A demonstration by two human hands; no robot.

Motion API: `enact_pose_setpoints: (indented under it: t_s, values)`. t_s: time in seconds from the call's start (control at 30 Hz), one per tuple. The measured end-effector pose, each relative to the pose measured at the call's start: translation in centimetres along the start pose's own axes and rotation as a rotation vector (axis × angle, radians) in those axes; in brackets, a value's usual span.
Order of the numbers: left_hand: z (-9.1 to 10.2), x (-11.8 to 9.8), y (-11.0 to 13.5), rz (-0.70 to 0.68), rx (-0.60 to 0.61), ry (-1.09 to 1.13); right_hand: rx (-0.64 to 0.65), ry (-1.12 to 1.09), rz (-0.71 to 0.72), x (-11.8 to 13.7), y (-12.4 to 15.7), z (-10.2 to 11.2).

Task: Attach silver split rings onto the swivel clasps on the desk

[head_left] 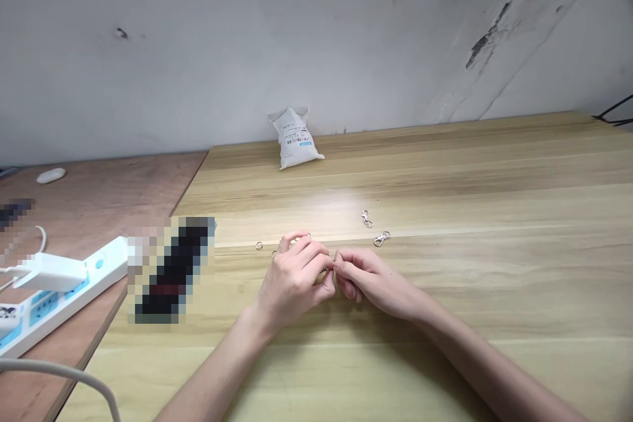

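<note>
My left hand (295, 277) and my right hand (368, 280) meet fingertip to fingertip low over the light wooden table (445, 290). Both are pinched on a small metal piece between them, too small to name. A loose metal ring (259, 245) lies just left of my left hand, and another ring (273, 254) peeks out at its knuckles. Two silver swivel clasps lie beyond my right hand, one (366, 218) farther back and one (382, 238) nearer.
A small white bag (295, 137) stands against the wall at the back. On the darker table to the left lie a white power strip (59, 283) with a plug, a white cable (59, 376) and a small white oval object (50, 175). A blurred dark object (171, 270) lies at the table seam.
</note>
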State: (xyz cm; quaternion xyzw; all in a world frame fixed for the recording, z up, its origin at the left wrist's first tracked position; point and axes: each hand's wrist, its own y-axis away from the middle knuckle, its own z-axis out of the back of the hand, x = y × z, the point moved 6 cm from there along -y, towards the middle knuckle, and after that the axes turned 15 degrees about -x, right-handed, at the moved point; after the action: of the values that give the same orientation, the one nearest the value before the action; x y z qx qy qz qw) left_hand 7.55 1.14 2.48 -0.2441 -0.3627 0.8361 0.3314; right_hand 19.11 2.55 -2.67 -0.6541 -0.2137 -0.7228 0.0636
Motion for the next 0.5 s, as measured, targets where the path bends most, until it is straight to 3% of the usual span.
enact_pose_setpoints:
  t_s: [0.5]
  values:
    - [-0.07, -0.02, -0.09, 0.021, 0.025, 0.034, -0.003, 0.027, -0.013, 0.18, 0.07, 0.00]
